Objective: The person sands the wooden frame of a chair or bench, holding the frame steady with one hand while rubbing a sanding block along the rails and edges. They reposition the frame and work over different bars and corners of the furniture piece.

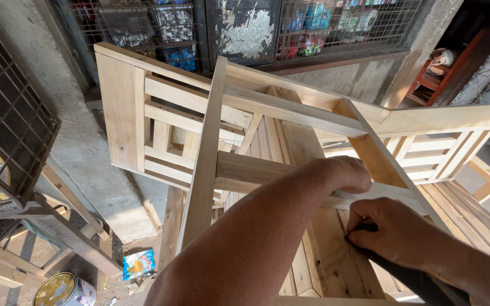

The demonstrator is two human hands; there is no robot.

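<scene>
While the left hand [347, 173] clamps around the wooden rail [256, 170] to steady the unfinished frame [370, 153], the right hand [389, 229] grips a dark tool [404, 275] against it

Two hands are in view, the left hand [351, 173] and the right hand [389, 229], both on one unfinished wooden furniture frame [290, 113]. One dark tool [409, 275] sits under the right hand. One long loose wooden slat [205, 153] leans across the frame. Two slatted side panels show, the left panel [160, 122] and the right panel [432, 147]. On the ground lie one round tin can [63, 290] and one blue snack packet [139, 264]. One red wooden shelf [446, 68] stands at the back, and one wire-mesh cage [7, 130] at the left
</scene>
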